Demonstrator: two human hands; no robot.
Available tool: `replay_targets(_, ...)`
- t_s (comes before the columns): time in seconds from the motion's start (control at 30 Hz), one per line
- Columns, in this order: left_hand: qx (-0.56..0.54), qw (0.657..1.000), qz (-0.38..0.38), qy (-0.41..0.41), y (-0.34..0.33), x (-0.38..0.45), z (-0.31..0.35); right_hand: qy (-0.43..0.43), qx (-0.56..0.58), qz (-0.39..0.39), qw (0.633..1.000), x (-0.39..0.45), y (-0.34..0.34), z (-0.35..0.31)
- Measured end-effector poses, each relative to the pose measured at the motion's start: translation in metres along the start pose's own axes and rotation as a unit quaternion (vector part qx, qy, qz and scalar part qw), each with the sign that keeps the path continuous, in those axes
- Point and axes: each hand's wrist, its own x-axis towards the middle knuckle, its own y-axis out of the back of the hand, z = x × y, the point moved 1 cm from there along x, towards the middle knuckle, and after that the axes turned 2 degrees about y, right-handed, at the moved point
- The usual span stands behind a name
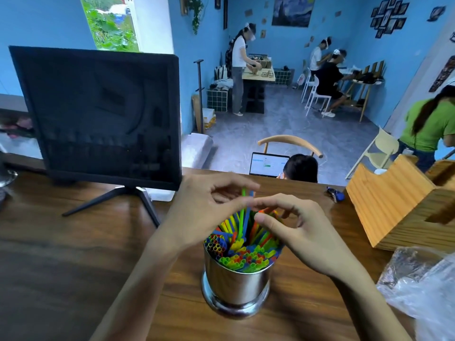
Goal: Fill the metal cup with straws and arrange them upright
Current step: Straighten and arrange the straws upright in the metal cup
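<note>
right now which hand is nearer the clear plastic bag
Right. The right hand is over the metal cup, on the side toward the plastic bag; the left hand is farther left.

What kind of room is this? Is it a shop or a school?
Probably a shared workroom or craft studio, not clearly a shop. Other people work at tables in the back, pictures hang on blue walls, and a monitor stands on this wooden counter.
</note>
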Motion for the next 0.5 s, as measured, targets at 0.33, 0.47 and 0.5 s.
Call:
replay_targets(0.33,0.097,0.994,-0.055,-0.012,-0.001,-0.005,-0.019,0.029,-0.027,0.066,0.997,0.0,-0.003,0.01)
replay_targets(0.47,0.015,0.997,0.046,0.067,0.006,-0.009,-0.022,-0.055,-0.064,0.018,0.996,0.003,-0.005,0.02)
replay_targets(0.5,0.028,0.994,0.025,0.101,0.008,-0.009,-0.025,-0.063,-0.057,0.022,0.996,0.005,-0.005,0.022)
